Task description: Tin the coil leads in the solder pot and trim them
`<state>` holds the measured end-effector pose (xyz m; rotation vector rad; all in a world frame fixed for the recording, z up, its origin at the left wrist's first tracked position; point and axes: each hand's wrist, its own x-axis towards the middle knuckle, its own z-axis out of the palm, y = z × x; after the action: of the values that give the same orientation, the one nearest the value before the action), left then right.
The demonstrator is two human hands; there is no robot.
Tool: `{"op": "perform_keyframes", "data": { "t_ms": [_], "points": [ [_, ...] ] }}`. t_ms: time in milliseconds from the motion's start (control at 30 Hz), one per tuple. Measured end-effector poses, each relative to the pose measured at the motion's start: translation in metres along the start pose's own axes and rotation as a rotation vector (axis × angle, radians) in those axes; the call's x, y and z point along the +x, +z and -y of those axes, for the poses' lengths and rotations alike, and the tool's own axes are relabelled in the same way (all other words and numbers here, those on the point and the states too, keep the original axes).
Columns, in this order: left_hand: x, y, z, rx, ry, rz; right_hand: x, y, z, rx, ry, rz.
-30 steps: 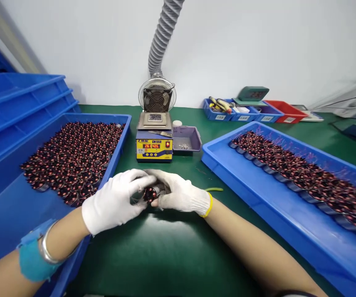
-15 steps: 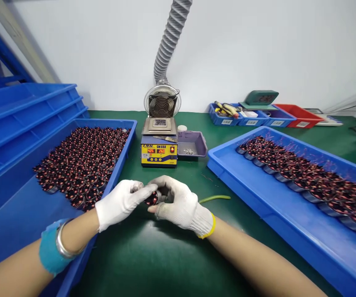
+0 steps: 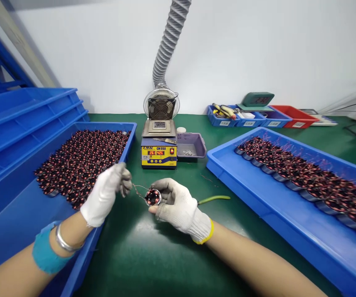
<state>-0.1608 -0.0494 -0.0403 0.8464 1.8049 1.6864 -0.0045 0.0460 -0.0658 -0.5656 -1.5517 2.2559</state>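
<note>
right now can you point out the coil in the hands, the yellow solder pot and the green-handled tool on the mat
coil (image 3: 153,196), head view, on its round wound face.
yellow solder pot (image 3: 159,153), head view, on its front panel by the red display.
green-handled tool (image 3: 215,198), head view, on the middle of its handle.

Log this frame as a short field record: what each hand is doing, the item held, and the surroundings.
left hand: gloved left hand pinches a thin wire lead pulled out from the coil
right hand: gloved right hand grips a wound coil
left tray: blue tray holding many coils
right tray: blue tray with coils in rows
behind: solder pot, fan, exhaust hose
surface: green mat
</note>
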Motion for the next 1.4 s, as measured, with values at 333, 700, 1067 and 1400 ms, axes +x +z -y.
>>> {"op": "perform_keyframes", "data": {
  "t_ms": [333,700,1067,1400],
  "points": [
    [-0.033,0.035,-0.010,-0.045,-0.088,-0.090,-0.001,0.004,-0.001,0.050,-0.008,0.001],
    [-0.016,0.012,-0.018,-0.316,-0.042,-0.067,-0.001,0.007,0.010,0.046,-0.094,-0.103],
    [-0.006,0.007,-0.022,-0.414,0.106,-0.306,-0.001,0.002,0.008,0.015,-0.086,-0.129],
    [-0.013,0.026,0.009,0.186,-0.301,0.236,0.082,-0.043,0.085,-0.525,-0.419,-0.389]
  ]
}}
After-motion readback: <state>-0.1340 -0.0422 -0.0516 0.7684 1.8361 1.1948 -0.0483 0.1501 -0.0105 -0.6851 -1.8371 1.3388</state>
